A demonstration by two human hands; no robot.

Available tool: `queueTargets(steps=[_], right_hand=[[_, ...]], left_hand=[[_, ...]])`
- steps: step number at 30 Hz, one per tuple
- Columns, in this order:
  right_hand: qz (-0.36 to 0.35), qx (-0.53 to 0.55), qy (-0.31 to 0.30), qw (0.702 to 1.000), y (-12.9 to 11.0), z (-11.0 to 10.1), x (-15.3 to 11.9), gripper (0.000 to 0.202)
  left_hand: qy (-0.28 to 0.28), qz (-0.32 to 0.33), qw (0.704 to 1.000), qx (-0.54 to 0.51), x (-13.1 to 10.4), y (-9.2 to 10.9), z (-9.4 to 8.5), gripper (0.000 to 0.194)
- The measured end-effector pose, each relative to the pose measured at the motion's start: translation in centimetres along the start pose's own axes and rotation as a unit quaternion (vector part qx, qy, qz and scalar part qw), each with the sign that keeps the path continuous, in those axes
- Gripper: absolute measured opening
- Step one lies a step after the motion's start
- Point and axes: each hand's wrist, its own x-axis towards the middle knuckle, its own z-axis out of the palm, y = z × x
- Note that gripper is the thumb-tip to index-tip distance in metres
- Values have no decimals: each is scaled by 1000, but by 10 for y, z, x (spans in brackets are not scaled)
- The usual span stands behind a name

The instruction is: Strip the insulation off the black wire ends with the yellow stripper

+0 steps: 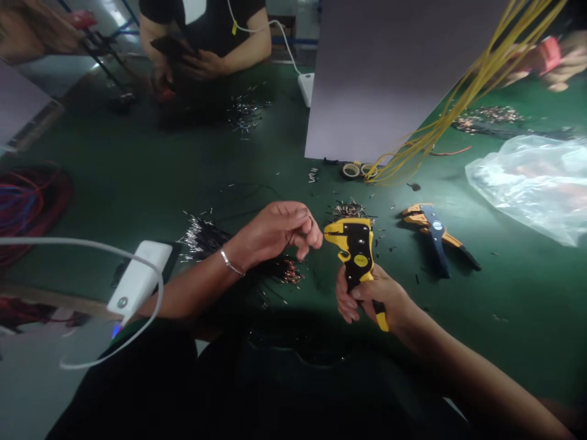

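Observation:
My right hand [367, 293] is wrapped around the handles of a yellow and black wire stripper [360, 250], held upright with its jaws pointing left. Just left of those jaws, my left hand [288, 229] has its fingers pinched together, the fingertips close to the jaw opening. Anything thin between them is too small to make out. Under my left hand and forearm lies a bundle of black wires [202, 238], with silvery ends at the left and bare copper ends [291, 270] at the right. Behind the stripper is a small pile of cut wire bits [349, 209].
A second wire stripper [433, 235], blue and orange, lies to the right. Tape rolls [352, 170] sit beneath hanging yellow wires [440, 128] and a grey panel [376, 79]. Left is a white power bank [140, 278] with a cable; right, a clear plastic bag [536, 183]. Co-workers sit opposite.

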Motion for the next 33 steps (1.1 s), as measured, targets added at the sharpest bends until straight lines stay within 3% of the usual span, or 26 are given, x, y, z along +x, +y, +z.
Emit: queueTargets(steps=[6, 13, 18, 26, 33], right_hand=[[29, 22, -16, 999, 6, 3, -5, 15], [42, 8, 2, 999, 6, 4, -8, 15], [16, -23, 40, 999, 4, 3, -3, 16], [45, 16, -4, 999, 7, 6, -2, 15], [58, 4, 5, 998, 7, 4, -11, 16]], left_hand=[[44, -14, 998, -47, 6, -7, -7, 30], [82, -37, 996, -4, 6, -10, -5, 35], [75, -55, 996, -17, 5, -16, -1, 34], [79, -49, 994, -65, 9, -11, -10, 33], [95, -65, 992, -55, 8, -10, -5, 36]])
